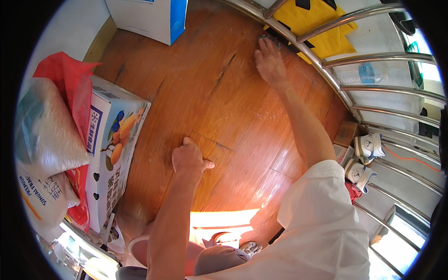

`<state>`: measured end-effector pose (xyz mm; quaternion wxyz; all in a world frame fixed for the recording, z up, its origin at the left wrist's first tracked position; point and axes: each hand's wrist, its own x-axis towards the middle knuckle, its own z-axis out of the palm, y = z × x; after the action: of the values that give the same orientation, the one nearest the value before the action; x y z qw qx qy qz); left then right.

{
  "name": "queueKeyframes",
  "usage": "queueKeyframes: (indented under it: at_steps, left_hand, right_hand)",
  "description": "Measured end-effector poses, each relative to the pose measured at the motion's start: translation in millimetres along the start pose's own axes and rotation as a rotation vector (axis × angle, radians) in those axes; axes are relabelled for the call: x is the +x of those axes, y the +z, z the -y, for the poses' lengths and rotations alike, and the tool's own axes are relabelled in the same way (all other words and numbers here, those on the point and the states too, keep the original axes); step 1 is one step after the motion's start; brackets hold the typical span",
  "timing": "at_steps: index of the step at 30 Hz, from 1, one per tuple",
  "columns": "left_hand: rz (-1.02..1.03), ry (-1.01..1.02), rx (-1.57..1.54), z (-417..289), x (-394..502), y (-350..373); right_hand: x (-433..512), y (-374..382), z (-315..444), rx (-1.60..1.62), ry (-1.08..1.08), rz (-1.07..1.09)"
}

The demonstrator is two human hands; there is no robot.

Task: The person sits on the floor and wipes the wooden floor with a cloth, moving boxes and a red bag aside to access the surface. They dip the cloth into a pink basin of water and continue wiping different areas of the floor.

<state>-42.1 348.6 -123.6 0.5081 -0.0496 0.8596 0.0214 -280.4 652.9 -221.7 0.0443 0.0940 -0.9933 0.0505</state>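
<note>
My right hand (pixel 271 63) reaches far forward over the wood-plank floor (pixel 224 105), its fingers on a dark, crumpled cloth (pixel 274 41) by the metal rail. The cloth is partly hidden under the fingers. My left hand (pixel 190 157) rests on the floor nearer to me, curled into a fist with the thumb sticking out to the side. Nothing shows in it. The planks look scuffed, with whitish marks.
A printed fruit carton (pixel 119 140) with a bag of white grains (pixel 52 129) stands left. A white-and-blue box (pixel 150 17) is ahead. A metal railing (pixel 311 57) and sneakers (pixel 365 148) lie right. A pink basin (pixel 138 246) is near my knees.
</note>
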Motion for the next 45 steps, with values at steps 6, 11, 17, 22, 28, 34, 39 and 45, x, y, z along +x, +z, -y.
queueKeyframes:
  at_steps: [6,11,17,22,28,34,39,45]
  left_hand:
    - [-0.057,-0.001,-0.019,2,0,3]
    - [-0.033,-0.009,0.019,1,1,0]
    - [-0.044,-0.010,-0.016,3,0,4]
    - [-0.076,0.017,0.021,2,0,2]
    - [-0.128,0.026,0.073,0,-3,2]
    - [-0.156,0.045,0.112,3,-2,7]
    - [-0.186,0.043,0.136,3,-4,6]
    - [-0.168,0.031,0.074,3,-5,5]
  right_hand:
    - [-20,-15,-12,-0.617,0.060,0.134]
    - [22,19,65,-0.089,-0.120,-0.150]
    - [-69,-34,-77,0.024,0.149,-0.057]
    - [-56,-28,-70,-0.252,0.413,0.108]
    - [-78,0,-20,0.262,0.093,-0.056]
    - [-129,-82,-152,0.126,0.629,0.173]
    - [-116,-37,-20,-0.240,0.243,0.221]
    - [-188,-34,14,0.079,0.032,0.074]
